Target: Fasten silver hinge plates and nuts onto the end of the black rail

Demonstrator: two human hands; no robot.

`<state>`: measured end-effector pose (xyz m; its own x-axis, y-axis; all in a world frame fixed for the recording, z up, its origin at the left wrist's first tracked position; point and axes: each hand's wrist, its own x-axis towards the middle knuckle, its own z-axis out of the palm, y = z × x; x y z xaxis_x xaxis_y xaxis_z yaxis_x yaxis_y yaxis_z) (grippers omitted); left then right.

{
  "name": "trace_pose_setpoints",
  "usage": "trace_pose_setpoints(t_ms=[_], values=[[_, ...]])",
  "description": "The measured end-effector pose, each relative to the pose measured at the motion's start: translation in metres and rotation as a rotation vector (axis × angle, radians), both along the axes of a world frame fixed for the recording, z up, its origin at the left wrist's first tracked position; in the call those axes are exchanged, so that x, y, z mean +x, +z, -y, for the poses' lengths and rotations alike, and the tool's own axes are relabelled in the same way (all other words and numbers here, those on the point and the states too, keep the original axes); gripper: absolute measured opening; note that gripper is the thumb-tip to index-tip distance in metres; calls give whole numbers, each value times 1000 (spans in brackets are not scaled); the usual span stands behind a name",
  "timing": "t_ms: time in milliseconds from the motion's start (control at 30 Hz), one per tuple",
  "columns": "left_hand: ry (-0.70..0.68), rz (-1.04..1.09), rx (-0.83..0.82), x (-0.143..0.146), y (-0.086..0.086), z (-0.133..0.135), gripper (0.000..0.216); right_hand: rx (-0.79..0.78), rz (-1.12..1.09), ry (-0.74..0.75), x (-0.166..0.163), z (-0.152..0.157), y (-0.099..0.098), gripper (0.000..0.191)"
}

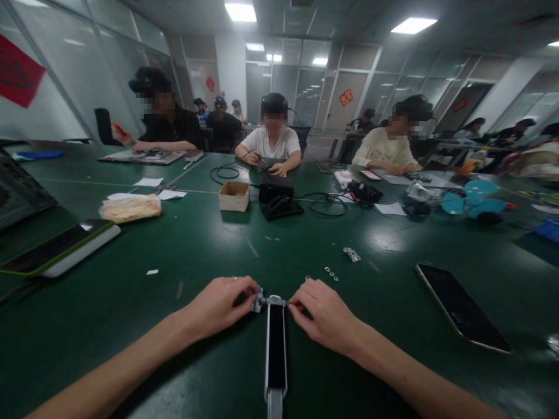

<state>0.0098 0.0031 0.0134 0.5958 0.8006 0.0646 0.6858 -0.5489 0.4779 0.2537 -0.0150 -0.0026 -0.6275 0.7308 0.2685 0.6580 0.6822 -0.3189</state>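
A long narrow bar with silver edges and a black face (276, 349) lies on the green table, pointing away from me. At its far end is a small metal fitting (275, 300). My left hand (225, 302) pinches a small silver metal bracket (257, 300) just left of that fitting. My right hand (323, 314) has thumb and forefinger pressed together at the fitting's right side; what they grip, if anything, is too small to name. Beyond my right hand lie several small metal rings (331, 273) and a loose metal bracket (351, 254).
A phone (463, 305) lies at right; a green-edged device (61, 247) is at left. Farther back stand an open box (234, 196) and a black device (277, 195) with cables. A blue fan-shaped object (474, 199) is at far right. Several people sit across the table.
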Motion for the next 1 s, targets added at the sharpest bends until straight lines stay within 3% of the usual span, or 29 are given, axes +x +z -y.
trace_pose_setpoints(t_ms=[133,400,500,667,733,1000], values=[[-58,-78,87,-2,-4,1,19,7,18,-9,-1,-1,1,14],[-62,-140,107,2,-3,2,17,101,97,-61,3,-6,11,15],[-64,-151,109,2,-1,3,17,138,128,-230,23,-23,16,23],[-73,-163,106,4,1,5,18,114,322,-712,79,-59,10,21],[-79,-166,100,5,0,5,18,103,341,-785,98,-68,5,20],[-81,-162,76,4,-3,5,16,91,358,-743,109,-74,-6,14]])
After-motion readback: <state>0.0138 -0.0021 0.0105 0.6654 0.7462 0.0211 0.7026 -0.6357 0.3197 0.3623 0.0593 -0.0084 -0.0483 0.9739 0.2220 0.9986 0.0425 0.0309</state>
